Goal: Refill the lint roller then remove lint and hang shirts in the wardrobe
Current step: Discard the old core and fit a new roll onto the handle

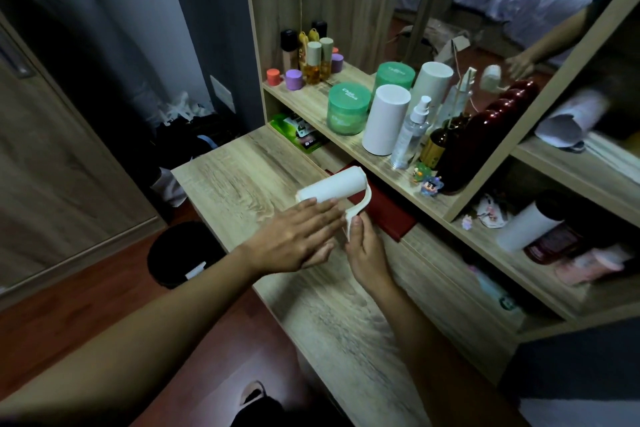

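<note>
Lint roller: the white lint roller point(332, 186) is being held just above the wooden desk top point(242, 166), near the back edge. Its roll is pointing left and away, and its curved handle is coming down toward the person.
Left hand: the left hand point(298, 236) is lying flat over the near side of the roll. The fingers are straight and close together, and the fingertips are touching the white paper.
Right hand: the right hand point(367, 250) is gripping the lower end of the handle, with thumb and fingers curled round it and the thumb pointing up.
Behind the roller: a flat red box point(388, 211) is lying at the back of the desk, partly under the shelf point(349, 146). The handle is passing in front of it — I cannot tell if they are touching.
On the shelf: a green jar point(348, 107), a white cylinder point(386, 118) and a clear spray bottle point(412, 132) are standing close side by side. Two small toy figures point(429, 184) are sitting at the front edge, right of the bottle.
Far end of the shelf: a purple pot point(293, 79) is standing beside an orange-red one, with amber bottles just behind.
Mirror: the mirror point(502, 10) is showing a blurred reflection of a hand with the roller — details are too soft to read.
Floor: a black bin point(183, 253) is standing beside the desk, below the left forearm.
</note>
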`<state>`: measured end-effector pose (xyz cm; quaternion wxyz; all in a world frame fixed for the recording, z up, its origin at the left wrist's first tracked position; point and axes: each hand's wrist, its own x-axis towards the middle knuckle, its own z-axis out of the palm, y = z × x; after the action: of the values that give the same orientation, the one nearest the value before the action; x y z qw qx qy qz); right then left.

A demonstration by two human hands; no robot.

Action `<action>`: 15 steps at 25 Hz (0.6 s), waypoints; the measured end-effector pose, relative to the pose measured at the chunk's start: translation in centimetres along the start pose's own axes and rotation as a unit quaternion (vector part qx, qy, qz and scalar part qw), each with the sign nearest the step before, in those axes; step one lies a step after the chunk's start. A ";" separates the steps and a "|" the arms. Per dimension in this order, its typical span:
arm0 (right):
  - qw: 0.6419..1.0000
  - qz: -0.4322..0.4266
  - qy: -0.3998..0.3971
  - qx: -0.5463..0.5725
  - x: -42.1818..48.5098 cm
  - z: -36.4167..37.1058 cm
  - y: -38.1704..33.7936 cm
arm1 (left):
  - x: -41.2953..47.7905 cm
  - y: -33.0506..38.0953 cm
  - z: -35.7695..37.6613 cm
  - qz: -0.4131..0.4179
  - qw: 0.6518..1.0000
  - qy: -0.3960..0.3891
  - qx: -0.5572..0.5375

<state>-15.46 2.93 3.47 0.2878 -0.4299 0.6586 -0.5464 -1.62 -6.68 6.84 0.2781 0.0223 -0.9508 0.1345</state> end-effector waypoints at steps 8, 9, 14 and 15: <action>1.000 0.023 -0.007 0.012 0.2 0.1 -0.3 | 0.8 -2.9 -2.4 -0.266 0.961 -0.054 -0.058; 1.000 0.023 -0.008 0.005 0.3 0.2 -0.4 | 0.7 -2.4 -2.3 -0.236 0.967 -0.064 -0.068; 1.000 0.017 -0.016 -0.001 0.7 0.9 -0.4 | 0.5 -2.1 -2.4 -0.270 0.957 -0.066 -0.081; 1.000 0.022 -0.019 0.002 0.9 1.3 -0.4 | 0.1 -2.3 -2.6 -0.276 0.955 -0.069 -0.081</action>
<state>-14.65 1.54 3.63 0.3133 -0.4252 0.6609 -0.5332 -0.05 -8.20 9.59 0.2386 0.2703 -0.9323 -0.0271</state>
